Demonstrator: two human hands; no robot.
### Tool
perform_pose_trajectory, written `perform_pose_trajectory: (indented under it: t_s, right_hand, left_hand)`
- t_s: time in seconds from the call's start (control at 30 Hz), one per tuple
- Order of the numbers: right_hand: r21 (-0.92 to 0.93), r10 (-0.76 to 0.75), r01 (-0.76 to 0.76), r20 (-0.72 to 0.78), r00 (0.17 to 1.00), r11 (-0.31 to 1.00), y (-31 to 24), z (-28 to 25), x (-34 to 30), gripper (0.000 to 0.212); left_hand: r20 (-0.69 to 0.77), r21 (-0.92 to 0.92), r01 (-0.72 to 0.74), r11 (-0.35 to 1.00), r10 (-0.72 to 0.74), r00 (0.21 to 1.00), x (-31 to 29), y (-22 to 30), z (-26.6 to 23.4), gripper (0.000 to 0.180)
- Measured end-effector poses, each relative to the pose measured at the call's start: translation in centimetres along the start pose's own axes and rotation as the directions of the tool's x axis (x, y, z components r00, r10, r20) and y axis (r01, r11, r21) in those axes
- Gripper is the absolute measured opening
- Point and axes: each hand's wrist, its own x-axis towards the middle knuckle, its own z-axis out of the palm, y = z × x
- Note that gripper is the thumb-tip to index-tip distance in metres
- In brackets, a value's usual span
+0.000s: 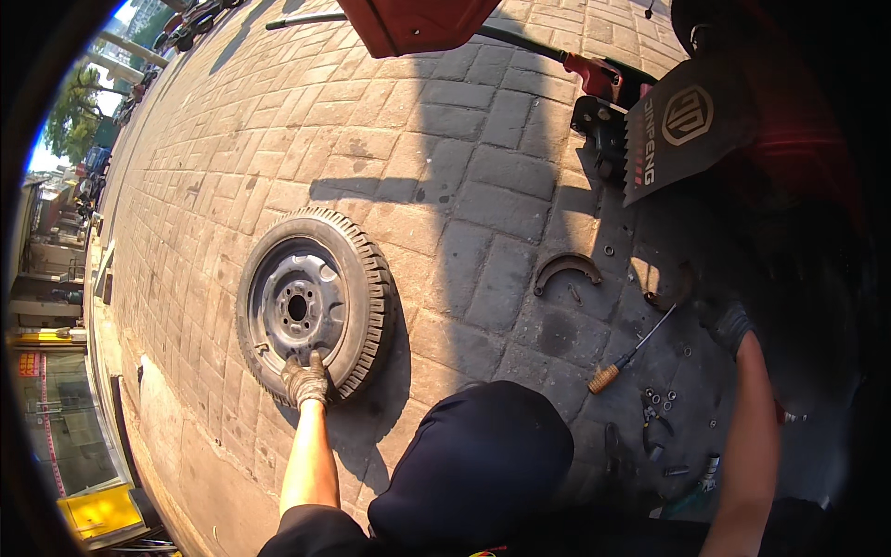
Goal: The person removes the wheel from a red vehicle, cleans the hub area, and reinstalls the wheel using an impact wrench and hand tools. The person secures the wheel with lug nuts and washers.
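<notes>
My left hand [307, 379], in a grey work glove, grips the near edge of a wheel [295, 311], fingers over the rim and tyre sidewall. The wheel has a black steel rim with a centre hole, and its outer face and chunky tread both show. Whether it lies flat or tilts a little, I cannot tell. Over on the right, my gloved right hand [729, 327] reaches into deep shade; its fingers are too dark to make out. Close to it lies a screwdriver [605, 378] with a wooden handle, its shaft pointing toward a dark curved part [672, 286].
A curved brake shoe [568, 264] and a small spring [575, 295] lie on the paving bricks [445, 232]. Pliers [656, 429] and several nuts [668, 397] sit nearer me. A red vehicle with a black mud flap [691, 125] overhangs the right side.
</notes>
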Motion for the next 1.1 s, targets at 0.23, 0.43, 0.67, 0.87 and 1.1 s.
perform_pose_trajectory:
  t_s: [0.23,0.43,0.67,0.87,1.1]
  right_hand:
    - [-0.211,0.114,-0.028,0.411,0.904,0.977,-8.9,6.1,4.2,0.040]
    - [-0.271,0.210,-0.084,0.478,0.853,0.959,-10.1,9.5,3.9,0.035]
    - [-0.241,0.258,-0.152,0.511,0.820,0.959,-9.1,11.4,3.1,0.036]
    - [-0.263,0.203,-0.084,0.468,0.860,0.961,-5.7,10.1,4.5,0.036]
    - [-0.154,0.258,-0.229,0.211,0.943,0.961,-4.6,9.7,5.6,0.038]
  left_hand:
    - [-0.120,0.077,0.166,0.983,-0.157,0.980,7.4,-4.2,1.3,0.075]
    - [-0.186,0.110,0.157,0.981,-0.135,0.973,10.7,-4.2,2.3,0.074]
    - [-0.250,0.001,0.158,0.987,-0.153,0.956,13.1,-4.3,0.9,0.074]
    - [-0.291,-0.349,0.049,0.936,-0.158,0.944,15.6,-5.3,-2.5,0.075]
    - [-0.271,-0.853,-0.219,0.473,-0.043,0.962,18.0,-4.3,-12.8,0.076]
